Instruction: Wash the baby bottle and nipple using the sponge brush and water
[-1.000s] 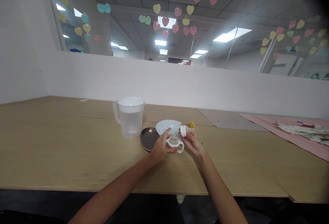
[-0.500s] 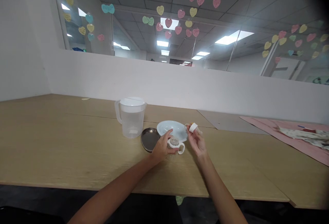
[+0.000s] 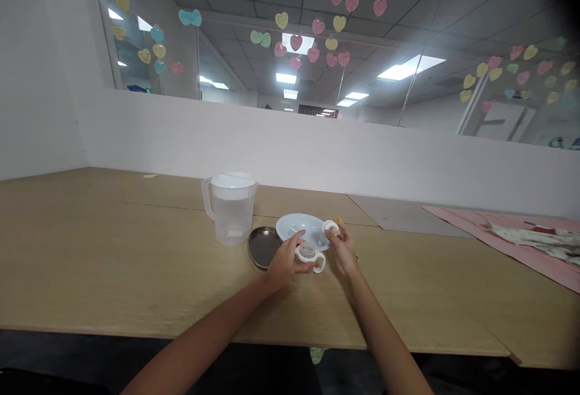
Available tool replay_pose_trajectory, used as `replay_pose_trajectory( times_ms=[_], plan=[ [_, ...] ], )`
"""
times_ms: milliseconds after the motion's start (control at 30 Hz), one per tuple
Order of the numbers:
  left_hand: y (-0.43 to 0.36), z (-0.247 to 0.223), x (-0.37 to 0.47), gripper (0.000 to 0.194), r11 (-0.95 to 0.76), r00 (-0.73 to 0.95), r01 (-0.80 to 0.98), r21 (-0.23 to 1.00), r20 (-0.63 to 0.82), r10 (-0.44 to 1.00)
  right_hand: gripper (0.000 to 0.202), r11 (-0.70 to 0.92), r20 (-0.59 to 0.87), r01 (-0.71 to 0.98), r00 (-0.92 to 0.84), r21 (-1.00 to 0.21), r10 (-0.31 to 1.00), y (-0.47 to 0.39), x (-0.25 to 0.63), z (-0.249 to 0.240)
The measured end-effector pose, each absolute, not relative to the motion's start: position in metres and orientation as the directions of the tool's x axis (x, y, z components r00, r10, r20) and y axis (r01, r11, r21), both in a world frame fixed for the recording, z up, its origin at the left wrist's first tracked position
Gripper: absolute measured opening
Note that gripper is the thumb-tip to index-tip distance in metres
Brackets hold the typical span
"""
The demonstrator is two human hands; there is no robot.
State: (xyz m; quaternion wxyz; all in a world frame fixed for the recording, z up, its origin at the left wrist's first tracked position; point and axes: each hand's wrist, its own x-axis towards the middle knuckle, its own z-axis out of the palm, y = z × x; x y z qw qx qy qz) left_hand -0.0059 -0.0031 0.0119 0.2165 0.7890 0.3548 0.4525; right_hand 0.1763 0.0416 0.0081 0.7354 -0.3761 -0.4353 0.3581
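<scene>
On the bench [image 3: 149, 268], a clear pitcher [image 3: 232, 217] stands beyond and left of the left hand [image 3: 284, 259]. A dark round pan [image 3: 261, 247] lies just beside that hand, which grips an open-necked, handled bottle [image 3: 307, 254]. Beyond both hands sits a pale bowl [image 3: 290, 221]. The right hand [image 3: 344, 255] pinches a white cap [image 3: 329, 226]; well right lies a pink cloth [image 3: 501, 240].

pitcher [image 3: 232, 217] on the counter [image 3: 136, 262], pan [image 3: 260, 248] just right of it, bowl [image 3: 290, 218] right of the pan and a bit behind. bottle [image 3: 307, 251] in front of the bowl, cap [image 3: 329, 226] by the bowl's right rim, cloth [image 3: 471, 221] way off right.
</scene>
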Motion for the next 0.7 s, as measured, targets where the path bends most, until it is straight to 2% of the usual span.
replay_pose_trajectory(
  times_ms=[100,200,267,333,400,700],
  plan=[
    [-0.002,0.01,-0.006,0.077,-0.642,0.329,0.367,0.674,0.551,0.767,0.05,0.518,0.534,0.152,0.373,-0.842,0.759,0.042,0.175,0.003],
    [0.0,0.009,-0.007,0.077,-0.641,0.326,0.368,0.673,0.552,0.767,0.043,0.503,0.68,0.512,0.247,-0.696,0.69,0.038,0.174,0.001],
    [0.0,0.008,-0.007,0.077,-0.65,0.329,0.363,0.667,0.561,0.76,0.039,0.468,0.73,0.658,0.186,-0.59,0.658,0.034,0.172,0.002],
    [0.0,0.007,-0.007,0.078,-0.658,0.333,0.361,0.66,0.568,0.752,0.038,0.435,0.746,0.719,0.173,-0.542,0.644,0.031,0.171,0.005],
    [0.0,0.007,-0.007,0.078,-0.658,0.336,0.367,0.658,0.566,0.753,0.039,0.404,0.733,0.733,0.188,-0.547,0.653,0.029,0.171,0.006],
    [-0.002,0.01,-0.007,0.076,-0.668,0.347,0.373,0.644,0.571,0.744,0.05,0.364,0.646,0.634,0.289,-0.682,0.707,0.036,0.174,0.002]
  ],
)
